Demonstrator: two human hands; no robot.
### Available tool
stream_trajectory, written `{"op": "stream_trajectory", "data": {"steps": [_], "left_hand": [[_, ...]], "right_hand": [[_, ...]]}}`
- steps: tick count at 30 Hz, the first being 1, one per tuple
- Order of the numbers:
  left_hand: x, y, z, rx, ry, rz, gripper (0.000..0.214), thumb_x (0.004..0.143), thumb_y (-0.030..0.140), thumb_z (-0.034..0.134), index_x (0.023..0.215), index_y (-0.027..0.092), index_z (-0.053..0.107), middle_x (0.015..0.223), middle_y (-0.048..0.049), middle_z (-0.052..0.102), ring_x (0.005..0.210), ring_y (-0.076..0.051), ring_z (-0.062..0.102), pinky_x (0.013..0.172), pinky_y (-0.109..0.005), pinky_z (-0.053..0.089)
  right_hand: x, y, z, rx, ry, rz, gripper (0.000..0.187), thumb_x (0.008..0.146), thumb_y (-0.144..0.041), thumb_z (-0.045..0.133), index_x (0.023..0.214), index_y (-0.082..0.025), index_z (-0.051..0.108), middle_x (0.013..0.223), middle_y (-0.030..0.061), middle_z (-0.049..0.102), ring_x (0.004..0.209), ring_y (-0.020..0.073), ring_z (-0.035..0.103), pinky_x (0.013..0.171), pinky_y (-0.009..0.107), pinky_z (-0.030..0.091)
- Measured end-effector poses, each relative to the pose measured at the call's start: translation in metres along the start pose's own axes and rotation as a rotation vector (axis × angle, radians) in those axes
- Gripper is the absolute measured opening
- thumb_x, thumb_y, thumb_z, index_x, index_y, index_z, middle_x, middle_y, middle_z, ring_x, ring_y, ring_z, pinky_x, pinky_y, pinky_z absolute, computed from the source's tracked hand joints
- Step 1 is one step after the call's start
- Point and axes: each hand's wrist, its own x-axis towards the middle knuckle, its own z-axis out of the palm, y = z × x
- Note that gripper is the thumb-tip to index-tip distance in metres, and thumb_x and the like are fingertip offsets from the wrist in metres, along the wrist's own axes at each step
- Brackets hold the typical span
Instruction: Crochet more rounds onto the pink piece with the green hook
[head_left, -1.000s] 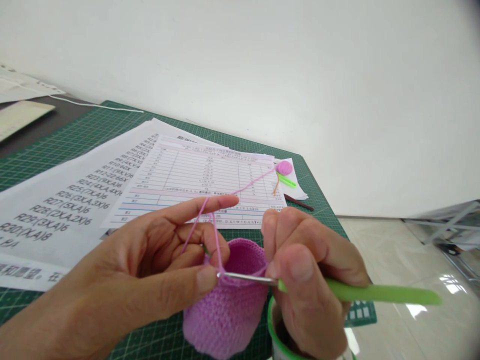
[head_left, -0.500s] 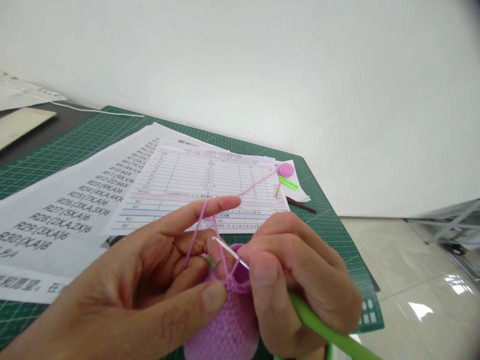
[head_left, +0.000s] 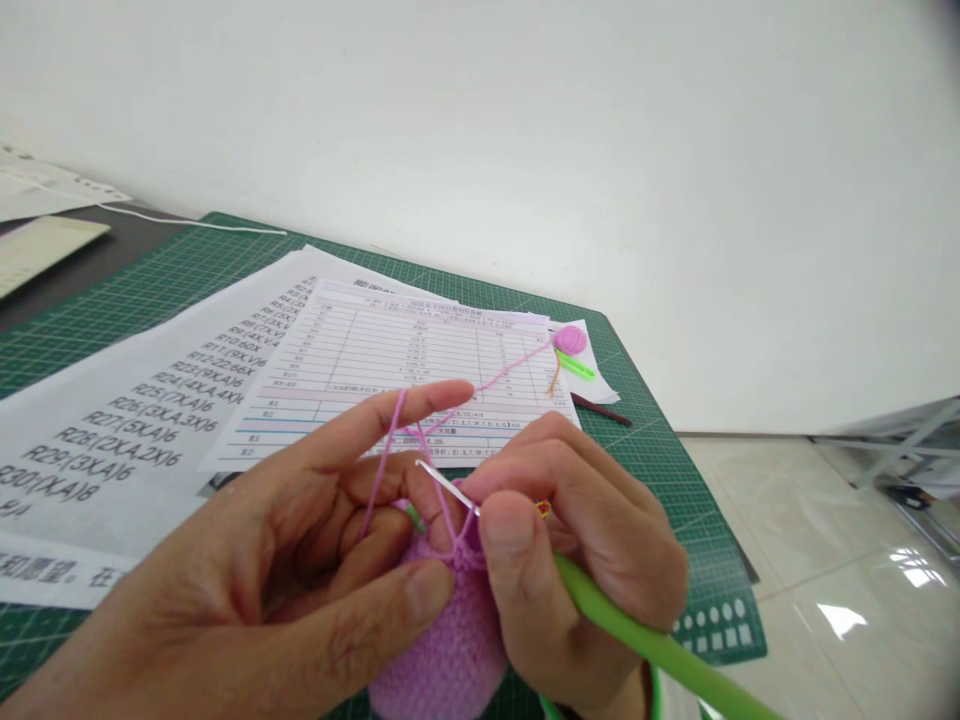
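Note:
My left hand (head_left: 300, 560) pinches a pink crocheted cup-shaped piece (head_left: 450, 650) between thumb and fingers. A pink yarn strand (head_left: 495, 377) runs over its raised index finger. My right hand (head_left: 577, 560) grips a crochet hook with a green handle (head_left: 652, 650). The hook's metal tip (head_left: 442, 480) points up and left, into the yarn loops at the piece's rim. The strand leads across the papers to a small pink yarn ball (head_left: 570, 339) at the far side of the mat.
A green cutting mat (head_left: 660, 450) covers the table, with printed pattern sheets (head_left: 135, 400) and a table sheet (head_left: 405, 350) on it. Next to the yarn ball lie a green tool (head_left: 576, 365) and a dark stick (head_left: 600, 410). Tiled floor lies to the right.
The hook swung from lying level, pointing left through the rim, to tilted up-left. My right hand moved left over the piece and now hides its opening. The green handle now points down-right.

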Motion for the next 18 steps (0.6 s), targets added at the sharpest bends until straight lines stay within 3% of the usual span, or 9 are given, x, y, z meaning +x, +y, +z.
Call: {"op": "stream_trajectory", "data": {"steps": [6, 10, 13, 16, 18], "left_hand": [[-0.001, -0.003, -0.002, 0.167, 0.012, 0.033, 0.067, 0.082, 0.041, 0.072, 0.144, 0.041, 0.044, 0.077, -0.0026, 0.078, 0.062, -0.02, 0.071, 0.048, -0.02, 0.054], [0.001, 0.003, 0.003, 0.158, -0.023, -0.012, 0.061, 0.084, 0.046, 0.069, 0.141, 0.041, 0.047, 0.085, -0.0016, 0.077, 0.075, -0.022, 0.071, 0.06, -0.024, 0.056], [0.001, 0.015, 0.008, 0.136, -0.029, -0.048, 0.053, 0.083, 0.046, 0.07, 0.134, 0.039, 0.056, 0.078, 0.0018, 0.07, 0.082, -0.021, 0.07, 0.068, -0.023, 0.055], [0.002, 0.03, 0.009, 0.079, -0.028, -0.097, 0.05, 0.084, 0.04, 0.07, 0.133, 0.038, 0.058, 0.075, 0.0034, 0.069, 0.084, -0.021, 0.069, 0.074, -0.024, 0.054], [0.003, 0.037, 0.009, 0.025, 0.009, -0.055, 0.051, 0.084, 0.034, 0.071, 0.133, 0.036, 0.058, 0.076, 0.0039, 0.07, 0.078, -0.018, 0.068, 0.072, -0.022, 0.053]], "right_hand": [[0.003, -0.001, 0.001, 0.1, -0.099, 0.02, 0.029, 0.087, -0.017, 0.054, 0.061, -0.018, 0.041, 0.056, -0.0061, 0.039, 0.05, 0.005, 0.035, 0.044, 0.022, 0.028], [0.007, 0.002, 0.0, 0.174, -0.149, 0.004, 0.031, 0.089, -0.02, 0.053, 0.061, -0.018, 0.04, 0.056, -0.0066, 0.038, 0.051, 0.0042, 0.036, 0.046, 0.02, 0.029], [0.01, 0.004, -0.001, 0.272, -0.183, 0.014, 0.031, 0.087, -0.031, 0.063, 0.064, -0.018, 0.045, 0.058, -0.0079, 0.044, 0.052, 0.0026, 0.039, 0.048, 0.017, 0.033], [0.015, 0.005, -0.009, 0.315, -0.343, 0.084, 0.033, 0.075, -0.041, 0.077, 0.074, -0.019, 0.052, 0.06, -0.0099, 0.049, 0.051, 0.002, 0.041, 0.05, 0.017, 0.035], [0.018, 0.006, -0.021, 0.303, -0.485, 0.172, 0.04, 0.068, -0.046, 0.082, 0.087, -0.02, 0.057, 0.066, -0.009, 0.055, 0.055, 0.0039, 0.046, 0.053, 0.019, 0.039]]}}
